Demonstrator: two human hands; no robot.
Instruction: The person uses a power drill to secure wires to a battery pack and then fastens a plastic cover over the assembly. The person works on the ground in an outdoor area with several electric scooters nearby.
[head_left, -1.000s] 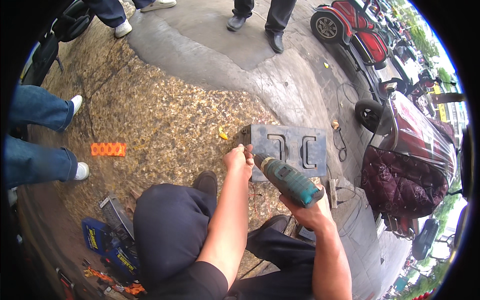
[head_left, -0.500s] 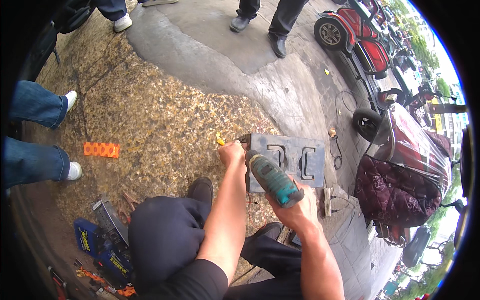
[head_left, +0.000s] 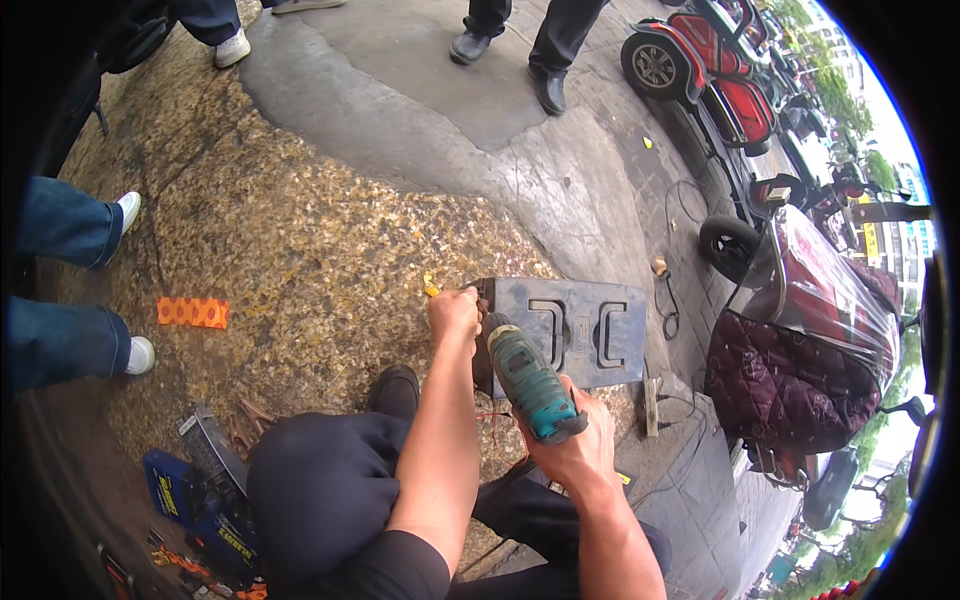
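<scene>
My right hand (head_left: 575, 440) is wrapped round the handle of a teal and black cordless drill (head_left: 530, 380). The drill's chuck points away from me, at the left side of a dark grey, box-shaped case (head_left: 622, 295) with two raised handle shapes on top. Whether the bit touches the case is hidden. At the case's far left corner my left hand (head_left: 456, 316) is closed, its fingertips against that side. What those fingers grip, if anything, does not show. A small yellow piece (head_left: 431, 284) lies on the ground just beyond my left hand.
An orange patterned strip (head_left: 192, 312) lies to the left. Blue boxes (head_left: 170, 488) and tools sit at lower left. People in jeans (head_left: 65, 340) and dark trousers (head_left: 565, 35) stand around. A power strip (head_left: 652, 405), cables and a covered scooter (head_left: 790, 385) are at right.
The drill has swung slightly left and nearer to me, its rear end lower in view. My left hand stays at the case's corner. The whole view has shifted a little.
</scene>
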